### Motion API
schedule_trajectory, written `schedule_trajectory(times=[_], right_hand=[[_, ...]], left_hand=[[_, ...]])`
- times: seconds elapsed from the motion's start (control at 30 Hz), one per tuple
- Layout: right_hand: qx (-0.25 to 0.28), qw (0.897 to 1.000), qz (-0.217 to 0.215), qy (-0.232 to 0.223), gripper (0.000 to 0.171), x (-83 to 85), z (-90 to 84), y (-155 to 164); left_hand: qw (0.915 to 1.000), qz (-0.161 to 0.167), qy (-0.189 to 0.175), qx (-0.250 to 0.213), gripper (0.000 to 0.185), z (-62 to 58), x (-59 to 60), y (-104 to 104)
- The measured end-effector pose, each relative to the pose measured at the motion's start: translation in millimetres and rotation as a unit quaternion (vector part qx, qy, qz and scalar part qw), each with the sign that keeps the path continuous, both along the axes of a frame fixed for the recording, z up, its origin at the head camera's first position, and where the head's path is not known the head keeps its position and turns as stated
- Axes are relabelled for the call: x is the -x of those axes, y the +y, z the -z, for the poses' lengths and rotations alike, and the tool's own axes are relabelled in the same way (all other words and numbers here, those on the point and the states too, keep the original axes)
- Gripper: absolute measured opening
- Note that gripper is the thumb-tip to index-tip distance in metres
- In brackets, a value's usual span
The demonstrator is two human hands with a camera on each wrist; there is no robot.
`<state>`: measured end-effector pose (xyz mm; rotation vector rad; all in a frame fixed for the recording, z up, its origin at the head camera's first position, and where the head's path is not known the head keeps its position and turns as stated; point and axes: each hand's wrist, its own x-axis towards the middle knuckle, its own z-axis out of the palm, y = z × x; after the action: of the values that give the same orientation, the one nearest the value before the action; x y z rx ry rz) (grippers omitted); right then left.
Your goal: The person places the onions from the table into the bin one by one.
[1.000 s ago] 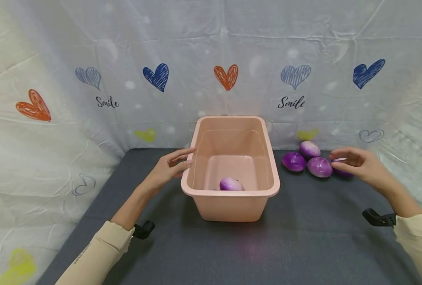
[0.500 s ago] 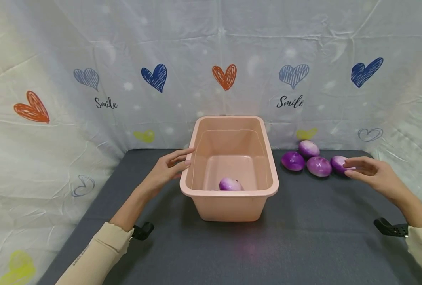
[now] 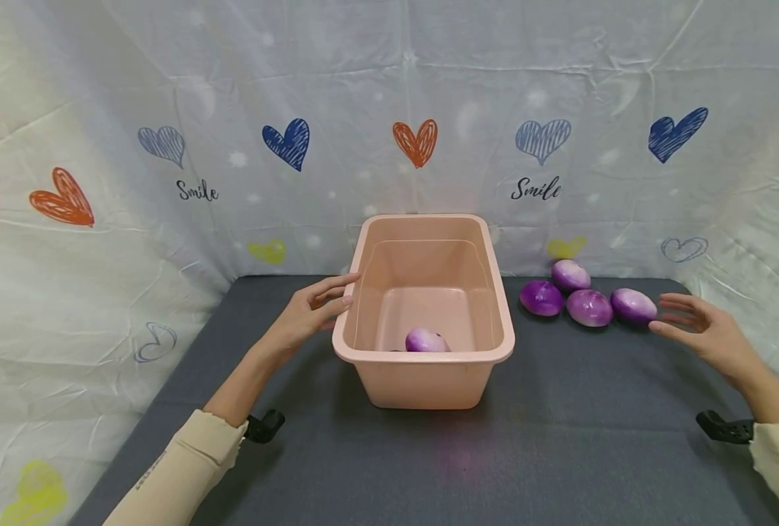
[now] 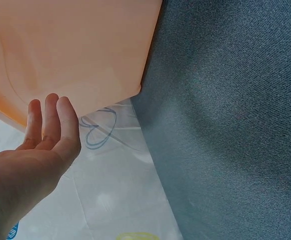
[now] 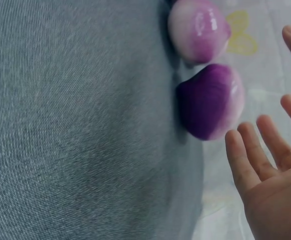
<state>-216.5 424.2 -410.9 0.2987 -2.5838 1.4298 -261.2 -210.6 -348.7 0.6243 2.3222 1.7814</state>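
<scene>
Mid-frame, the left hand [image 3: 307, 310] rests straight fingers against the pink tub [image 3: 429, 380]. At right, the right hand [image 3: 701, 332], fingers spread and empty, hovers beside the nearest purple onion [image 3: 633, 305] on the bench [image 3: 560, 438]; closing around it seems next.

A second ago my right hand [image 3: 708, 332] lay curled over the rightmost purple onion [image 3: 633, 305]. I have since drawn it back toward me and to the right. The onion now lies fully uncovered on the surface [image 3: 560, 438], and my fingers [image 5: 245, 160] are spread just beside it, not touching.
</scene>
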Motion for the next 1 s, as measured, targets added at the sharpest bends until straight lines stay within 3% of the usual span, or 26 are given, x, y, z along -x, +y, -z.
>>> schedule_trajectory(times=[0.3,0.7,1.0], right_hand=[[-0.027,0.997,0.027,-0.063,0.08,14.9,9.2,-1.1],[0.024,0.994,0.041,-0.103,0.095,35.2,15.7,-10.5],[0.001,0.993,0.066,-0.097,0.094,49.5,24.4,-11.6]], left_hand=[[1.0,-0.001,-0.001,0.003,0.052,2.0,0.6,-1.3],[1.0,0.004,-0.003,0.0,0.052,0.2,0.2,-0.9],[1.0,0.005,-0.004,0.005,0.051,0.4,1.0,-0.6]])
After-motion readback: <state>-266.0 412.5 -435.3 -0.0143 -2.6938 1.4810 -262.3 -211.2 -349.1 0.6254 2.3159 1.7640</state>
